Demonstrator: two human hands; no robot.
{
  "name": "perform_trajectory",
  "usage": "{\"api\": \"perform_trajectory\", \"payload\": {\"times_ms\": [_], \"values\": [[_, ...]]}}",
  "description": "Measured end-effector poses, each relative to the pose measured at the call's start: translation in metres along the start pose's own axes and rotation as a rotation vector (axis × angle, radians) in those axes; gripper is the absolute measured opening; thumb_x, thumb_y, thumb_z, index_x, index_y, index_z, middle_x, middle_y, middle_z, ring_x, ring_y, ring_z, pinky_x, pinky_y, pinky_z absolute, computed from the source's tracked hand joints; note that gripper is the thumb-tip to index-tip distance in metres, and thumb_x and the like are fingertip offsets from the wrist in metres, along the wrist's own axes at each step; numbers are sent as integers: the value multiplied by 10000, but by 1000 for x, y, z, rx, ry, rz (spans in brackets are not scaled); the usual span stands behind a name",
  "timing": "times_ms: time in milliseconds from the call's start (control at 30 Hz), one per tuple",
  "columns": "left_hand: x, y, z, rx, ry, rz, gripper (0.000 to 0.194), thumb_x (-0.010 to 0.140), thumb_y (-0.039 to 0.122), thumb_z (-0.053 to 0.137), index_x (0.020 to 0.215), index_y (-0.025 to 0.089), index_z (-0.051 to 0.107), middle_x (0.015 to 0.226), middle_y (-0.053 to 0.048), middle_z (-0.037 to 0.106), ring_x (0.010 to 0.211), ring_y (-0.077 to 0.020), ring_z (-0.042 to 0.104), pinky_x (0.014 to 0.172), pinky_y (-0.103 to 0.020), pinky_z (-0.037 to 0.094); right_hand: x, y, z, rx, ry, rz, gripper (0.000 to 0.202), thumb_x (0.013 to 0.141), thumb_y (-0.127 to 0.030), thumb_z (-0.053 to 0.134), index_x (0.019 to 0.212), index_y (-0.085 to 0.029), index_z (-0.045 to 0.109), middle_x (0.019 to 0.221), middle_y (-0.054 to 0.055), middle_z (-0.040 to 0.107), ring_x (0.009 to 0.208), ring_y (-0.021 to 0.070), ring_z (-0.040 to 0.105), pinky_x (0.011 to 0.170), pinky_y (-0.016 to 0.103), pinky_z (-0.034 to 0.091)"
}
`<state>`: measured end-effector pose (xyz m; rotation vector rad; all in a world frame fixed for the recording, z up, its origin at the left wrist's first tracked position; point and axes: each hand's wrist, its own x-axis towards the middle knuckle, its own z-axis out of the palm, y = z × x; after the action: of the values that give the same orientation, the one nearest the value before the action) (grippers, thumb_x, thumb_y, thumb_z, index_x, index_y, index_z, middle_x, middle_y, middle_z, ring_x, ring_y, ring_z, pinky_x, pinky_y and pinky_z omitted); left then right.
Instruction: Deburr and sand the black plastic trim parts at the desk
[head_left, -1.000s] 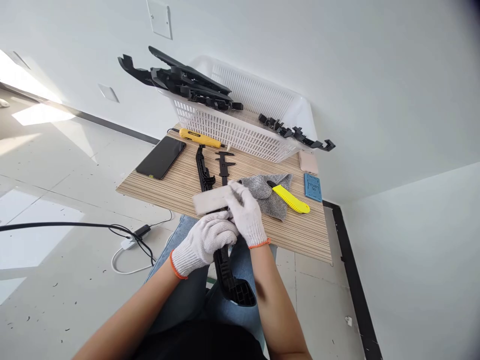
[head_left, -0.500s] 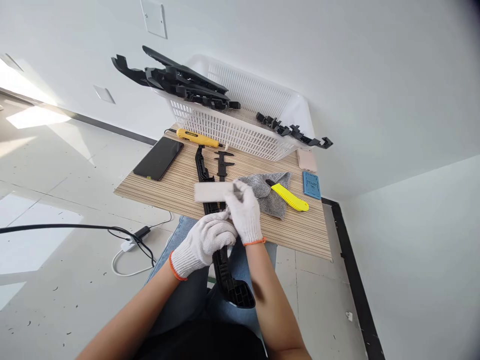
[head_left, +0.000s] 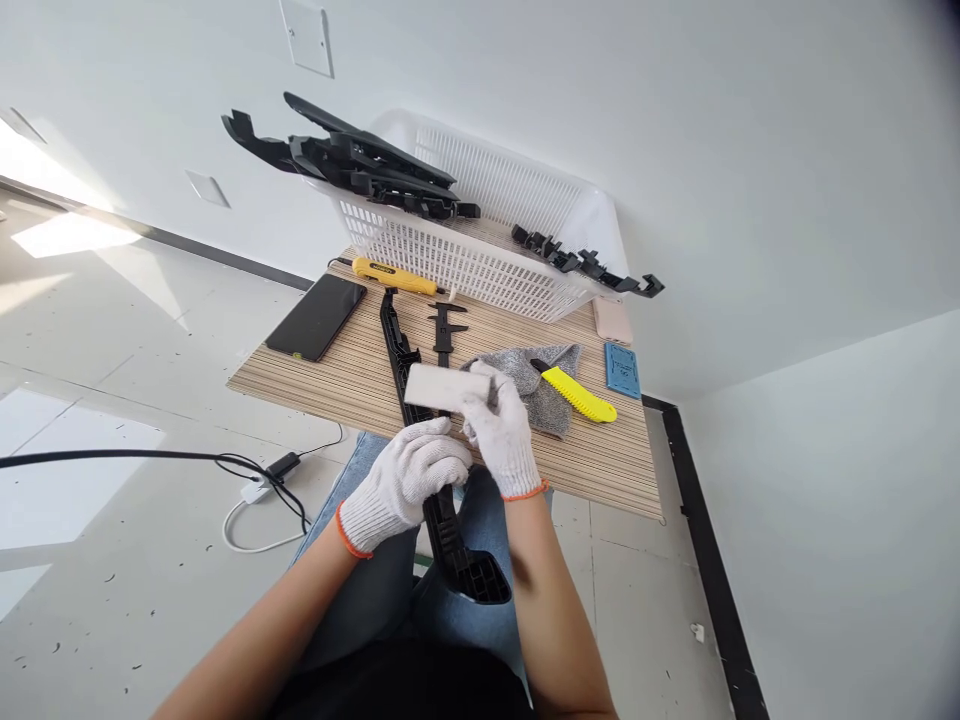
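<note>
A long black plastic part (head_left: pixel 448 540) slants from the board towards my lap, its wide ribbed end nearest me. My left hand (head_left: pixel 409 472), in a white knitted glove, is wrapped round the middle of it. Pinched in my gloved right hand (head_left: pixel 501 425) is a flat off-white rectangular block (head_left: pixel 442 386), held just above the black part; whether they touch I cannot tell. Behind the block lies a black caliper (head_left: pixel 444 335), its lower end hidden. Right of my right hand, a yellow utility knife (head_left: pixel 579 393) rests on a crumpled grey cloth (head_left: pixel 546 412).
A white plastic basket (head_left: pixel 480 265) stands at the back, with several black plastic parts (head_left: pixel 360 165) across its rim. On the wood-grain board (head_left: pixel 337 395) lie a dark phone (head_left: pixel 316 317), a yellow-handled tool (head_left: pixel 394 275), a blue card-like piece (head_left: pixel 622 369) and a pink object (head_left: pixel 613 320).
My right hand has moved right with the off-white block, which is now tilted slightly. The far end of the black part has shifted a little left. My left hand keeps its grip.
</note>
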<state>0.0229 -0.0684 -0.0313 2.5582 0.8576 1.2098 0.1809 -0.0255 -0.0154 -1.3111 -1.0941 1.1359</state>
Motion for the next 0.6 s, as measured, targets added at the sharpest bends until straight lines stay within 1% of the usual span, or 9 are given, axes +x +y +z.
{"api": "perform_trajectory", "payload": {"times_ms": [67,100,167,200,267,367,500,567,600], "values": [[1,0,0,-2,-11,4,219,992,63,510,898,240,598,968,36,808,895,-116,764,1191,-349,489,-1,1,0,25,5,5,463,856,-375,736,1303,-275,664,892,-30,733,572,119,589,550,272,545],[1,0,0,-2,-4,13,221,991,60,506,894,240,591,956,36,805,890,-116,763,1183,-344,496,-2,2,0,-3,2,-44,422,858,-356,729,1270,-274,690,956,-9,747,644,132,637,619,290,587],[1,-1,0,-1,19,32,224,982,54,507,878,241,577,931,36,797,874,-116,758,1163,-328,510,-2,4,0,-102,-9,-203,288,848,-305,732,1132,-269,763,1109,34,749,925,183,720,863,345,634],[1,-1,1,-2,21,34,224,976,52,511,874,242,574,926,37,795,870,-116,756,1158,-323,513,-3,5,0,-152,-10,-272,234,855,-288,724,1080,-269,786,1159,49,735,1051,206,715,967,372,619],[1,-2,1,-2,5,25,224,965,48,517,877,245,576,928,41,794,868,-115,754,1165,-325,508,-3,7,-1,-221,9,-353,212,893,-287,690,1069,-272,808,1205,75,702,1176,232,683,1068,412,585],[0,-3,2,2,-2,26,219,956,52,519,874,246,578,918,37,788,848,-119,748,1156,-332,515,-4,8,-3,-312,17,-368,252,945,-309,640,1125,-279,814,1241,100,668,1198,245,664,1094,435,568],[0,-3,2,30,40,37,240,973,48,498,856,244,571,871,30,772,842,-127,744,1132,-325,530,-7,6,-3,-350,-96,-313,310,954,-309,600,1202,-300,786,1218,64,730,1161,241,684,1092,422,554],[0,-3,2,28,31,34,235,987,56,499,865,243,574,894,34,782,856,-124,750,1158,-332,512,-8,3,-4,-252,-130,-257,338,941,-303,559,1213,-288,759,1168,35,767,1082,223,707,1021,388,577],[-1,-2,2,21,18,28,225,991,64,508,872,243,578,914,36,790,864,-122,753,1173,-338,501,-10,2,-4,-183,-136,-204,345,939,-312,530,1204,-278,747,1126,26,777,968,206,715,922,363,598]]}}
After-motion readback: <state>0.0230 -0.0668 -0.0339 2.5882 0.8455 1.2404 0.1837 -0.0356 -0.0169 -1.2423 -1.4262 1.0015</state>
